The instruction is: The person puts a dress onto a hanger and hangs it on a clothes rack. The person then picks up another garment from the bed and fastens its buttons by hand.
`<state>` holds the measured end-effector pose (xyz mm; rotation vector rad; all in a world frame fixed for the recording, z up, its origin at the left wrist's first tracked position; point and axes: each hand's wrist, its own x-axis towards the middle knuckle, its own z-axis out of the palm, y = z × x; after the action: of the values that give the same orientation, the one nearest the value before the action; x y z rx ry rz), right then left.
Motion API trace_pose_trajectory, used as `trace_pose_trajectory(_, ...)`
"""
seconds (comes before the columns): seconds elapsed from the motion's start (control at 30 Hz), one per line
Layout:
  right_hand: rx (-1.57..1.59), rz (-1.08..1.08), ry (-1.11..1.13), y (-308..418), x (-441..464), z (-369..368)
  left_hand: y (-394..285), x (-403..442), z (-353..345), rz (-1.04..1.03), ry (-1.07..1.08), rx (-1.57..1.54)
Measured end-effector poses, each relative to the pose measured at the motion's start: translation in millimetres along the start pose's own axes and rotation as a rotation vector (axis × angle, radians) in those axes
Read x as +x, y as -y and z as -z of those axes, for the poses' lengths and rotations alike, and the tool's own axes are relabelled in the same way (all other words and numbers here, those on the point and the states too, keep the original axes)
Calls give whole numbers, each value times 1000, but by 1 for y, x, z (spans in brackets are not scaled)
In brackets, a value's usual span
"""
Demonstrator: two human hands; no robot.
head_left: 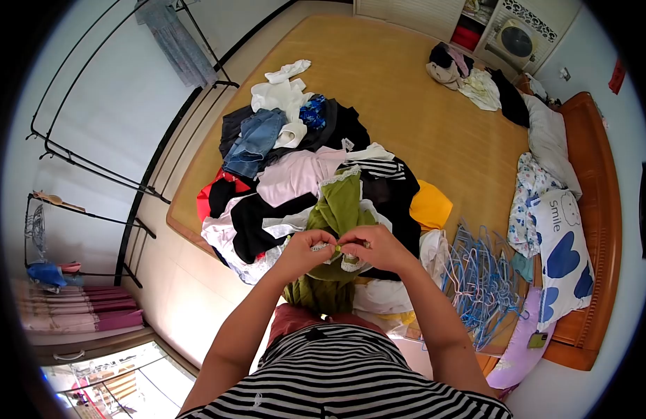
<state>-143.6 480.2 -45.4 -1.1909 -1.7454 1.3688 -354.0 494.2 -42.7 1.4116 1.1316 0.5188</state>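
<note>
An olive-green garment with white lace trim (339,199) hangs between my hands, partly over the clothes pile and down in front of my legs. My left hand (305,253) pinches its edge with closed fingertips. Almost touching it, my right hand (376,246) pinches the same garment close by. A small yellowish spot shows between the fingertips; what it is, I cannot make out. Just beyond lie a pale pink top (295,176), a black garment (256,223) and a black-and-white striped piece (373,167).
The heap on the bed (421,91) also includes blue jeans (256,140) and a yellow cloth (432,204). Tangled blue hangers (480,286) lie to the right, near a "Smile" pillow (564,251) and a wooden headboard (594,230). A black metal rack (92,167) stands left.
</note>
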Motion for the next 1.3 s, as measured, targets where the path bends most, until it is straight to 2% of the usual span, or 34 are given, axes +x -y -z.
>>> trace_pose_trajectory(0.13,43,-20,-40,3,0,-4,5,4,13,157,179,-227)
trace_pose_trajectory(0.23,41,-16,-92,-1,3,-10,15,8,16,172,225,-358)
trace_pose_trajectory(0.47,69,-103,-172,-2,5,-32,32,19,30,273,280,-412)
trace_pose_trajectory(0.63,1,-131,-210,-5,10,-45,38,27,40,182,337,-169)
trace_pose_trajectory(0.73,-83,-85,-233,-4,14,-46,42,33,44,79,343,-193)
trace_pose_trajectory(0.87,-105,-51,-263,-4,21,-44,42,42,49,57,378,-176)
trace_pose_trajectory(0.93,-111,-59,-271,-2,23,-41,40,46,50,-38,380,-216)
trace_pose_trajectory(1.07,-84,-101,-309,-1,24,-39,31,49,53,-35,388,-188)
trace_pose_trajectory(1.3,13,-158,-397,-4,27,-39,34,52,43,-19,260,-162)
